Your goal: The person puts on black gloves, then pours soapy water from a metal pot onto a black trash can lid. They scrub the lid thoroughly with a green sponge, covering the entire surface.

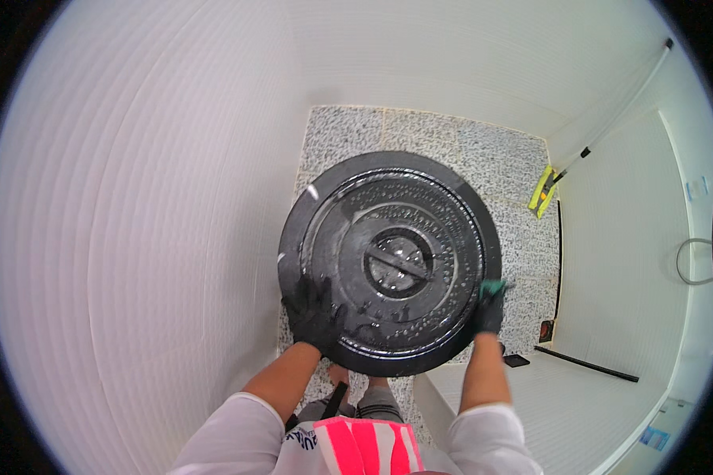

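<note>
A large round black plastic lid [356, 237], wet with water drops, spans the middle of the view. A bar handle crosses the water-filled round recess [398, 264] at its centre. My left hand [315, 312], in a black glove, lies on the lid's near left side with its fingers apart. In the same kind of glove, my right hand [488, 312] is at the lid's right rim. It grips a green scouring pad [492, 287], which shows above the fingers. Whatever is under the lid stays hidden.
Speckled tiles [350, 127] cover the floor between white ribbed walls [154, 208]. A long-handled mop with a yellow head [543, 191] leans at the right wall. At lower right are a floor drain [546, 331] and a black rod [588, 364]. A pink-striped cloth [368, 446] hangs before me.
</note>
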{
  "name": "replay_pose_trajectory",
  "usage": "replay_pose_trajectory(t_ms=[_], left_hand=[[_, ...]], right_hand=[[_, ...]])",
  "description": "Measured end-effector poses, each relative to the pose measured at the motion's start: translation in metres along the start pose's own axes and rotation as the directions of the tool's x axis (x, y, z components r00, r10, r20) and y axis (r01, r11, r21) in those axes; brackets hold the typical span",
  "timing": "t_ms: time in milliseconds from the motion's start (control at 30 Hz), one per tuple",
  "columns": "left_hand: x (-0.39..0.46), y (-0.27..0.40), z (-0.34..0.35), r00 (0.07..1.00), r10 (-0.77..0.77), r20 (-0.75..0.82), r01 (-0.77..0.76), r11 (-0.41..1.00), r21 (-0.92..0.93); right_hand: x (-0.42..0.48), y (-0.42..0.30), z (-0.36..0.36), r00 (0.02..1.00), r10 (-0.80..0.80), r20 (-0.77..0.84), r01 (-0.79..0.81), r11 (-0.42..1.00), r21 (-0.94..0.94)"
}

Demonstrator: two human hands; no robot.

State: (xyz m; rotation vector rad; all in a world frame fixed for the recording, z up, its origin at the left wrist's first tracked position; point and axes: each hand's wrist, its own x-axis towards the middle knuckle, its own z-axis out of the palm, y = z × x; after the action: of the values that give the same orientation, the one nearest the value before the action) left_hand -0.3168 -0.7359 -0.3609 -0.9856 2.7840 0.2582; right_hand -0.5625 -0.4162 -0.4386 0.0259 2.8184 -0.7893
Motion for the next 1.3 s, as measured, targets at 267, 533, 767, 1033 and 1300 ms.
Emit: replay_pose_trajectory(t_ms=[267,533,767,1033,1300], left_hand=[[-0.006,-0.016,0.012,0.99,0.024,-0.139,-0.039,0.994,-0.102],[0.003,-0.032,0.008,0.969,0.007,-0.245,-0.102,0.922,-0.374],[0.016,-0.08,0.029,0.906,-0.404,0.126,0.079,-0.132,-0.988],[0.01,-0.101,0.046,0.908,-0.116,0.403,0.347,-0.334,-0.877],[0.033,-0.059,0.047,0.827,-0.434,0.359,0.427,0.069,-0.902]], right_hand=[[-0.068,-0.055,-0.009,0.948,-0.3,0.11,0.319,0.911,-0.262],[-0.221,-0.108,0.059,0.816,-0.245,0.524,0.468,0.811,-0.35],[-0.23,-0.252,0.143,0.513,-0.776,0.367,0.847,0.528,-0.067],[-0.242,-0.181,0.085,0.439,-0.758,0.482,0.895,0.419,-0.155],[-0.228,-0.095,0.063,0.755,-0.575,0.316,0.651,0.718,-0.248]])
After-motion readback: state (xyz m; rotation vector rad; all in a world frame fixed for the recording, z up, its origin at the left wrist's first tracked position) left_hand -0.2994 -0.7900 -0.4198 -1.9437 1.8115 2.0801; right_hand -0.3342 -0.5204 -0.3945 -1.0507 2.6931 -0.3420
